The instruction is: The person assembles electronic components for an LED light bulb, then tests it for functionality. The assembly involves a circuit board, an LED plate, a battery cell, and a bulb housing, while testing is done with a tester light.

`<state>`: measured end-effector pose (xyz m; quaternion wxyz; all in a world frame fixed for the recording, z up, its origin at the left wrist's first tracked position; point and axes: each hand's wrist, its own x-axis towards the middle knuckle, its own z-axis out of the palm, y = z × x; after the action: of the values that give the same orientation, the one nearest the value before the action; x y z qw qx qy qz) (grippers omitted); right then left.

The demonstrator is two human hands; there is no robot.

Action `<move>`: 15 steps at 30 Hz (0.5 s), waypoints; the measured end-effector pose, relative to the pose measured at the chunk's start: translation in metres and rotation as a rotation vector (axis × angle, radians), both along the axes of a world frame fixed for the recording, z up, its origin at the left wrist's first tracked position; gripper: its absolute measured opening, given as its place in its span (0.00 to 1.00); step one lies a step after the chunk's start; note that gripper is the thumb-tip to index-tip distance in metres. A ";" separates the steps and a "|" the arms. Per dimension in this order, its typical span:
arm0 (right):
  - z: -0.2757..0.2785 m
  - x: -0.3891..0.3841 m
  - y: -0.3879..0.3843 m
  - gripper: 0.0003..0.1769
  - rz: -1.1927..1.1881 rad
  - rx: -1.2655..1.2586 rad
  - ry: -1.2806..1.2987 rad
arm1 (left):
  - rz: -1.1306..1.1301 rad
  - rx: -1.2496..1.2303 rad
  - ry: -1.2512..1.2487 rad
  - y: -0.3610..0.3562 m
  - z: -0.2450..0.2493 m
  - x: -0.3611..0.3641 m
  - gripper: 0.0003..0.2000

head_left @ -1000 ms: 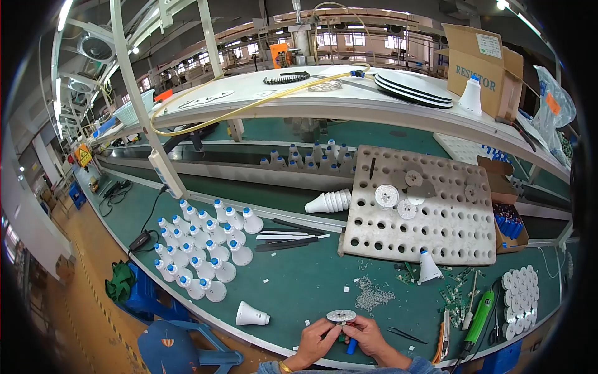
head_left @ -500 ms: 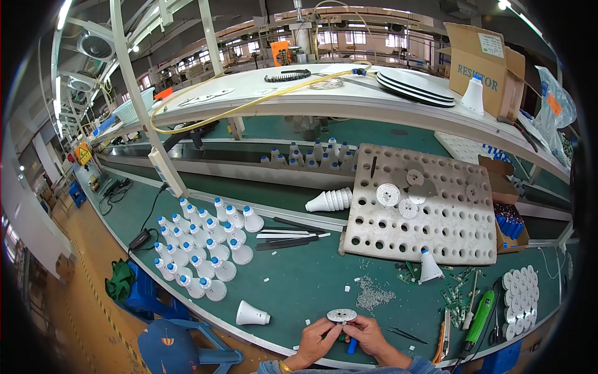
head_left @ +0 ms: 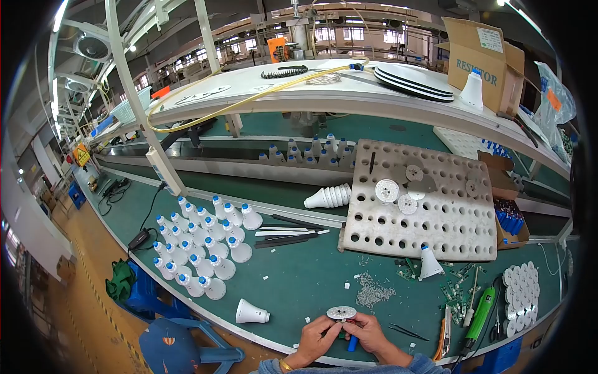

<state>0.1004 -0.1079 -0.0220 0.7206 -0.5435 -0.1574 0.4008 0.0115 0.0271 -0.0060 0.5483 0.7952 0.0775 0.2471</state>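
Observation:
My left hand [head_left: 316, 338] and my right hand [head_left: 369, 336] meet at the bench's near edge, fingers closed round a round white LED board [head_left: 341, 313]. The board lies face up, tilted slightly towards me, with small dark parts at its middle. Below it, between the hands, hangs a blue cylinder [head_left: 352, 343] with a bit of green beside it; how they join the board is hidden by my fingers. Left of my hands, a white cone-shaped bulb housing [head_left: 252, 311] lies on its side. Tweezers [head_left: 408, 333] rest to the right.
Several white bulb housings with blue tips [head_left: 198, 240] stand at left. A holed board [head_left: 423, 206] carries loose discs. Small pale pieces [head_left: 374, 292] lie scattered ahead. At right are a cutter [head_left: 443, 333], a green electric screwdriver [head_left: 479, 321] and stacked LED boards [head_left: 521, 299].
Both hands stay at the same spot with the LED board. My right thumb and fingers have shifted slightly beneath its edge. The camera view has moved a little.

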 end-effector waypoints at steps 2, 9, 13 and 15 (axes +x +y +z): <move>-0.001 0.000 0.000 0.15 0.002 -0.001 -0.003 | 0.014 0.007 -0.032 0.000 0.001 0.001 0.07; 0.000 0.000 0.000 0.14 -0.003 0.000 -0.012 | 0.020 0.017 -0.022 0.000 -0.002 0.001 0.07; 0.001 0.000 0.000 0.14 -0.005 0.001 -0.022 | 0.022 0.021 0.001 -0.001 -0.002 0.000 0.07; 0.002 0.000 0.000 0.14 -0.007 0.005 -0.022 | 0.019 0.016 0.001 -0.001 -0.001 0.000 0.07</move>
<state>0.1006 -0.1079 -0.0204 0.7216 -0.5466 -0.1644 0.3918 0.0117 0.0264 -0.0070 0.5395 0.7989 0.0834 0.2524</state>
